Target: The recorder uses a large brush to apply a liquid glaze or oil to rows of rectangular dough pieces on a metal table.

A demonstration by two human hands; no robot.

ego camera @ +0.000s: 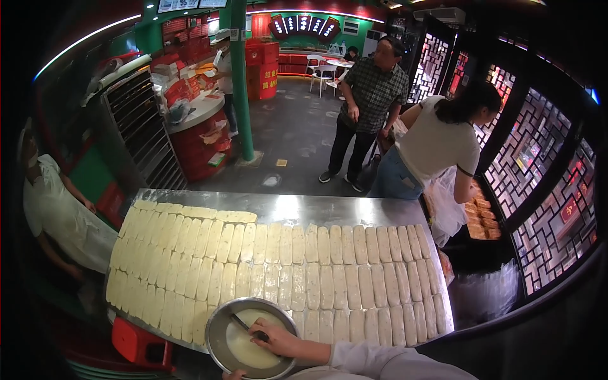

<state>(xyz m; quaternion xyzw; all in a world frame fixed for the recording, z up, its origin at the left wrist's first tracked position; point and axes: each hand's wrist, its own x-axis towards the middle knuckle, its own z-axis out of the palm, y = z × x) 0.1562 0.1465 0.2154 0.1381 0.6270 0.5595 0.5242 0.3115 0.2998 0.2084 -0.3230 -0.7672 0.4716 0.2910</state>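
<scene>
A stainless steel bowl (214,327) is tilted at the front edge of the metal table, partly over the dough. Pale yellow-white liquid (254,354) covers its bottom. My right hand (275,338) reaches into the bowl and grips a dark-handled utensil (241,323), perhaps a brush; its working end cannot be made out. At the picture's bottom edge, my left hand (235,375) holds the bowl's near rim, with only a few fingers showing. Long flat strips of dough (339,285) lie side by side in rows across the table, yellower and glossier at left, paler at right.
The steel table (313,205) shows bare metal along its far side. A red plastic stool (137,343) sits at its lower left. A person in a white apron (71,228) is at left; two people (373,95) stand beyond the far right corner, near trays of baked pastries (480,216).
</scene>
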